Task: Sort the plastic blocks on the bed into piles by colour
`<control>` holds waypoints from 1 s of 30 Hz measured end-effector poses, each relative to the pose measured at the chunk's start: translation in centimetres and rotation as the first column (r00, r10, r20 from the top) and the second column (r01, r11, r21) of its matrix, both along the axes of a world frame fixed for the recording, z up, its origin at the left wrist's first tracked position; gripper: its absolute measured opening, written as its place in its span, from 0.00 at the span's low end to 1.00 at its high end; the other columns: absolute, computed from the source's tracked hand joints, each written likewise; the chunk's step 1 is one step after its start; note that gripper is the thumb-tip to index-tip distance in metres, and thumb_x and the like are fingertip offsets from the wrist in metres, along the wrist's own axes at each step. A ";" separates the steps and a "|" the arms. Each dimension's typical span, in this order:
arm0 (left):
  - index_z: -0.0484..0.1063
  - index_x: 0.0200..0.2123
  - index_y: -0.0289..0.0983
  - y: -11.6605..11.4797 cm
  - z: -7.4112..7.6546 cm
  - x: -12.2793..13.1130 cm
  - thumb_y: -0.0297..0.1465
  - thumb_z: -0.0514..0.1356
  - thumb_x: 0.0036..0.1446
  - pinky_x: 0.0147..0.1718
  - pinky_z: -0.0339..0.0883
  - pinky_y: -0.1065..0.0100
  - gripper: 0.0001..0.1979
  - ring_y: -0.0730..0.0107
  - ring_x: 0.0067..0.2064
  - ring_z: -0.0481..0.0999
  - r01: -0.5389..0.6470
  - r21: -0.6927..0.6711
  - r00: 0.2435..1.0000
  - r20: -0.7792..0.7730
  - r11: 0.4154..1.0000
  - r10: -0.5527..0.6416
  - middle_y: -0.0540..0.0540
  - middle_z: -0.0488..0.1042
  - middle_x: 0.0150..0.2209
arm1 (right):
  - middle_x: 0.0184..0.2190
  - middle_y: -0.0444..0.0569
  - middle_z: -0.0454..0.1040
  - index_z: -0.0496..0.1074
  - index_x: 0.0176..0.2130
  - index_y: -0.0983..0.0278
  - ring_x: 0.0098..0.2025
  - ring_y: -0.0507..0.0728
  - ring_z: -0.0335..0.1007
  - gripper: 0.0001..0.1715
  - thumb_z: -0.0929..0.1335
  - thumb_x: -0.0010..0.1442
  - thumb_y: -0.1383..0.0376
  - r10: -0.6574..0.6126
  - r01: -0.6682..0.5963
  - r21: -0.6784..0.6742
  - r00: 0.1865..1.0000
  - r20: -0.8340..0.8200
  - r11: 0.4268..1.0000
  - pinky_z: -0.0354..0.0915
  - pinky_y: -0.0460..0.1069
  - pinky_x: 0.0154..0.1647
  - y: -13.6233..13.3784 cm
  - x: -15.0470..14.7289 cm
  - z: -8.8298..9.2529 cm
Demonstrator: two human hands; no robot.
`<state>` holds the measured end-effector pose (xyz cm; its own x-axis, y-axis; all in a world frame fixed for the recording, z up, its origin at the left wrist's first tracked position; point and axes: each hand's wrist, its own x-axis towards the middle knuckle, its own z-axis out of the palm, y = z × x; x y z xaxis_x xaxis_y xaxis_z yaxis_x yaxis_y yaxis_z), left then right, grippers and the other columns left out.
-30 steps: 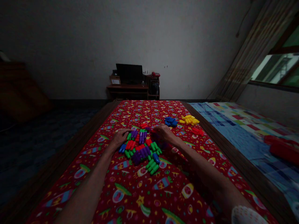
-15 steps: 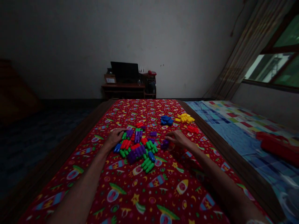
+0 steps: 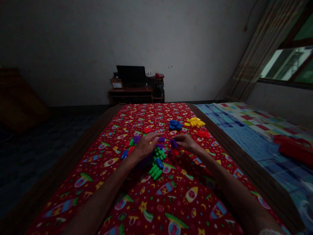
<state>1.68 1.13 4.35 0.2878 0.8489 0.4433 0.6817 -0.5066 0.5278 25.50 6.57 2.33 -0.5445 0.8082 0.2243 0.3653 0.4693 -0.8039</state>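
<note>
My right hand point(image 3: 186, 142) pinches a purple plastic toy block point(image 3: 173, 143) at the right side of a mixed heap. Just below it, a red piece point(image 3: 175, 152) shows on the cloth. My left hand point(image 3: 147, 145) is over the heap with fingers stretched to the right, close to a loose purple block point(image 3: 160, 139); whether it touches that block I cannot tell. Green blocks point(image 3: 156, 171) and a blue block point(image 3: 159, 163) lie in front of the left hand. Its palm and forearm hide much of the heap's middle.
Farther back lie a blue pile point(image 3: 175, 124), a yellow pile point(image 3: 195, 122) and several red blocks point(image 3: 203, 134). A red patterned cloth point(image 3: 156, 202) covers the table. A bed point(image 3: 227, 130) with a red bag point(image 3: 294, 147) is at right; a desk with a monitor point(image 3: 131, 75) stands behind.
My left hand has moved right, from the heap's left edge to over its middle. My right hand has stayed nearby, and the purple block in its fingers now shows more upright.
</note>
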 end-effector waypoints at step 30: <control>0.63 0.60 0.35 -0.9 -3.0 2.4 0.30 0.50 0.63 0.55 0.66 0.56 0.23 0.57 0.55 0.73 -0.056 0.014 0.998 -0.017 0.998 0.057 0.37 0.73 0.54 | 0.25 0.40 0.71 0.63 0.31 0.62 0.27 0.51 0.70 0.22 0.75 0.42 0.56 -0.279 0.119 -0.328 0.822 -0.497 0.937 0.68 0.46 0.31 -1.9 -1.8 0.4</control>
